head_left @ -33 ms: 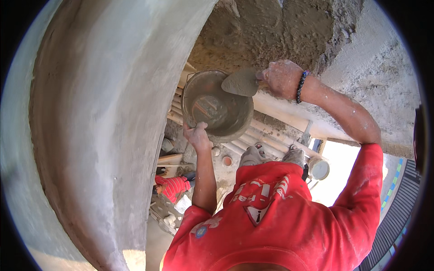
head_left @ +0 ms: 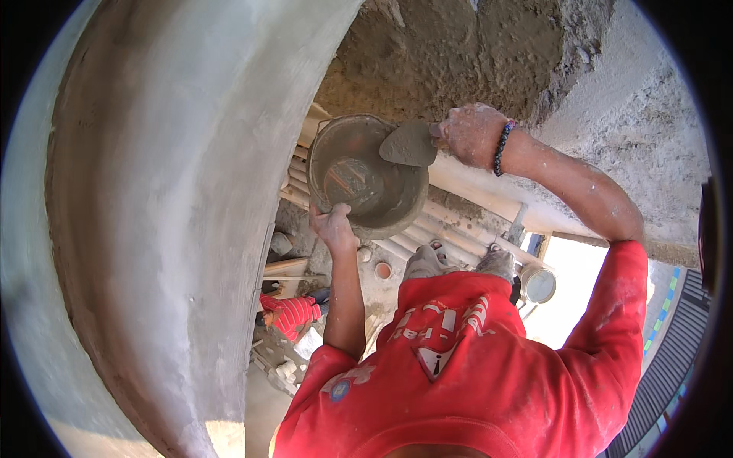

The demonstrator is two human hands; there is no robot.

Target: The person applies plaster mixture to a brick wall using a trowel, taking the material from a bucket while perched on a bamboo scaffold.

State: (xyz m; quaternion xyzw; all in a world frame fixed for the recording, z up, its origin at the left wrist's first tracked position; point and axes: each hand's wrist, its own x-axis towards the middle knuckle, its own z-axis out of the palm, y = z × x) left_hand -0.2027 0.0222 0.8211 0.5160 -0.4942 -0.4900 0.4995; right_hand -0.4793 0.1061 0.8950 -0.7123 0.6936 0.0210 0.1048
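Note:
My left hand point(head_left: 334, 229) grips the near-left rim of a round grey mortar bucket point(head_left: 408, 202), holding it tilted so that its inside shows. Wet mortar coats the bucket's walls and bottom. My right hand point(head_left: 475, 135) is closed round the handle of a trowel point(head_left: 410, 144), the handle mostly hidden by the fingers. The mortar-smeared blade lies over the bucket's far-right rim. Just beyond my right hand is a surface covered in rough wet mortar point(head_left: 450, 61).
A smooth curved plastered surface point(head_left: 153, 229) fills the left side. Round poles point(head_left: 450, 229) lie under my feet. Far below, a person in a red striped shirt point(head_left: 294, 317) bends near timber pieces point(head_left: 286, 267). A pale round bucket point(head_left: 538, 285) stands right of my feet.
The trowel blade has shifted slightly to the right over the bucket rim. My left hand and the bucket have hardly moved.

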